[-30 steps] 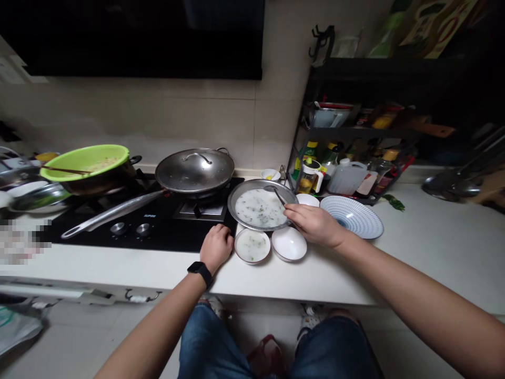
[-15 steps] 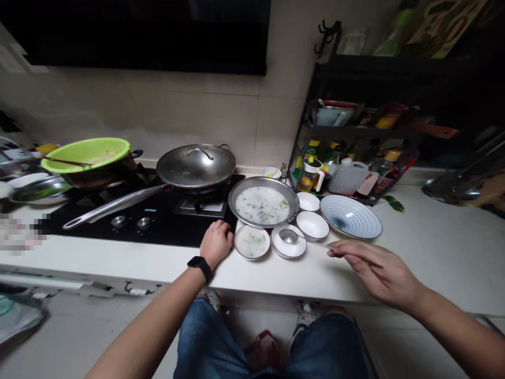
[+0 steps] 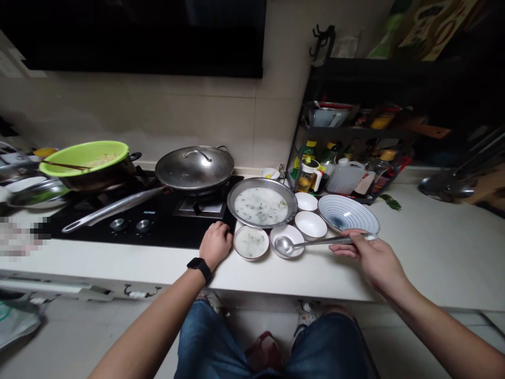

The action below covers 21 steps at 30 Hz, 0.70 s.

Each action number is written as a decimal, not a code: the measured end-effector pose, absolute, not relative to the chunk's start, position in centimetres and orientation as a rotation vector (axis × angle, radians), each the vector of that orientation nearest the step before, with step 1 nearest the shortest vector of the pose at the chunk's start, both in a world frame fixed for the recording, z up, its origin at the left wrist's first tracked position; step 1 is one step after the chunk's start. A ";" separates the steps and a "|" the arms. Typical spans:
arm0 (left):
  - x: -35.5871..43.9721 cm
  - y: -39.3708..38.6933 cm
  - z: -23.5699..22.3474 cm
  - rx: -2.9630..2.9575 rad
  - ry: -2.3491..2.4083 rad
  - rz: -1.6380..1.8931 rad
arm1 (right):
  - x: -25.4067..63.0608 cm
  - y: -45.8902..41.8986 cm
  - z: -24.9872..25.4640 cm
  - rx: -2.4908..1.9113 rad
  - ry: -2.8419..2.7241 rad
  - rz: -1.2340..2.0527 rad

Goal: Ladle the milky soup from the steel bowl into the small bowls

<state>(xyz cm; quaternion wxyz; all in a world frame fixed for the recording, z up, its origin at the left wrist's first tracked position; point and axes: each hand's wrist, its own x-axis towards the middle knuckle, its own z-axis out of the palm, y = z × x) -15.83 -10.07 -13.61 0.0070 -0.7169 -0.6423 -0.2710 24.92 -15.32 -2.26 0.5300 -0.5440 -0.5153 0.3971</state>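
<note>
My right hand [image 3: 376, 260] grips the handle of a metal ladle [image 3: 323, 241]. The ladle's head is over the front white bowl [image 3: 288, 250], which shows white liquid at its bottom. To that bowl's left, a similar bowl [image 3: 251, 243] is filled with whitish soup with green bits. Behind them, a wide metal basin [image 3: 295, 215] holds more of this soup. My left hand [image 3: 215, 246], with a black watch on the wrist, rests closed on the counter's edge beside the filled bowl. Its fingers are curled and nothing shows in them.
Two small white bowls [image 3: 311, 225] [image 3: 306, 201] and a large patterned bowl [image 3: 349, 213] stand to the right. A lidded wok [image 3: 194, 168] sits on the black stove [image 3: 130, 223], its long handle pointing left. A green basin [image 3: 89, 152] tops a pot. Bottles fill a rack [image 3: 343, 131].
The ladle has turned and shifted slightly left and nearer in the front bowl. My right hand has rotated around its handle. The left hand stays put.
</note>
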 end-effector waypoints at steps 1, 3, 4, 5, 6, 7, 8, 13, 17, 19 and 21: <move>-15.8 -10.1 -13.6 -2.240 -2.009 -0.848 | 25.0 -14.9 -2.2 -1.301 -1.167 0.979; -15.8 -10.1 -13.6 -2.241 -2.006 -0.847 | 25.2 -14.1 -1.5 -1.293 -1.111 1.007; -15.8 -10.1 -13.5 -2.243 -2.004 -0.844 | 25.2 -13.9 -1.0 -1.289 -1.097 1.011; -15.8 -10.1 -13.5 -2.244 -2.004 -0.842 | 25.1 -13.6 -0.4 -1.286 -1.083 1.010; -15.8 -10.1 -13.5 -2.245 -2.005 -0.841 | 24.9 -13.3 0.2 -1.287 -1.066 1.007; -15.7 -10.2 -13.4 -2.243 -2.007 -0.842 | 24.7 -13.0 0.9 -1.290 -1.047 0.999; -15.7 -10.2 -13.4 -2.241 -2.011 -0.845 | 24.3 -12.6 1.6 -1.290 -1.034 0.989; -15.7 -10.2 -13.3 -2.247 -2.012 -0.856 | 21.5 -9.2 3.0 -1.181 -1.155 0.885; -15.8 -10.1 -13.4 -2.249 -2.000 -0.871 | 19.2 -6.1 1.5 -1.052 -1.499 0.663; -15.8 -10.1 -13.4 -2.243 -2.004 -0.871 | 18.5 -5.0 0.5 -1.003 -1.741 0.468; -15.8 -10.1 -13.4 -2.240 -2.012 -0.871 | 18.0 -4.5 -0.4 -0.905 -2.010 0.232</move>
